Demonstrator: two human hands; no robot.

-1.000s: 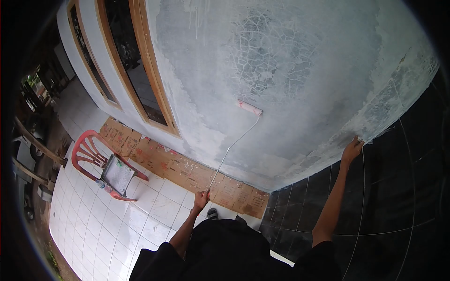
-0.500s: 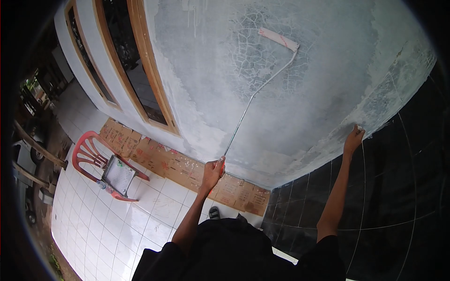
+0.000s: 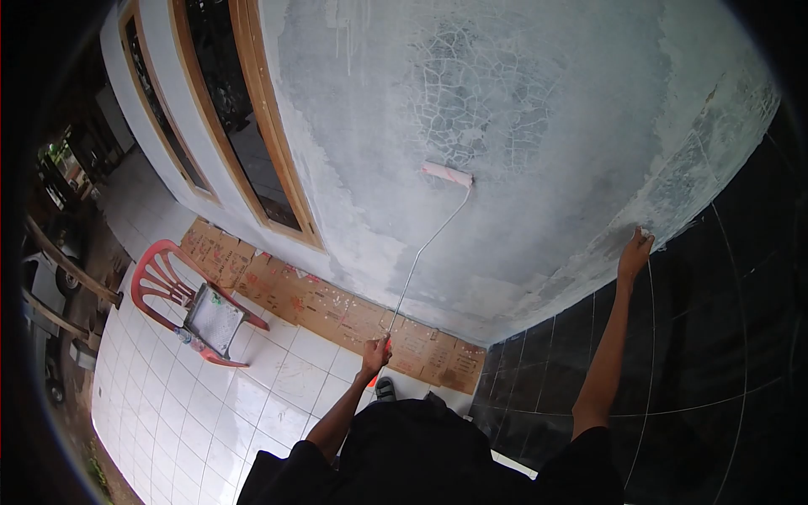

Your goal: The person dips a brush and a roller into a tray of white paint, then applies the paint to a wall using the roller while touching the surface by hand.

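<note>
My left hand (image 3: 375,355) is wrapped round the handle of a long paint roller (image 3: 448,174). Its pinkish-white sleeve lies against the grey wall (image 3: 522,236), just below a patch of web-like cracks (image 3: 488,93). The bent metal rod runs from the sleeve down to my fist, where a bit of red handle shows. At the right, my right hand (image 3: 638,244) has its fingers pressed together at the wall's edge beside the black tiles (image 3: 606,362); whatever it may hold is too small to make out.
A red plastic chair (image 3: 151,268) bears a paint tray (image 3: 195,318) on the left. Flattened cardboard (image 3: 311,308) lies along the wall's foot over white floor tiles (image 3: 181,404). Wood-framed windows (image 3: 273,126) stand at the upper left. A sandal (image 3: 385,390) shows below me.
The roller has moved down the wall and slightly left, off the cracked patch. My left hand has come down toward me with it. My right hand is nearly where it was.
</note>
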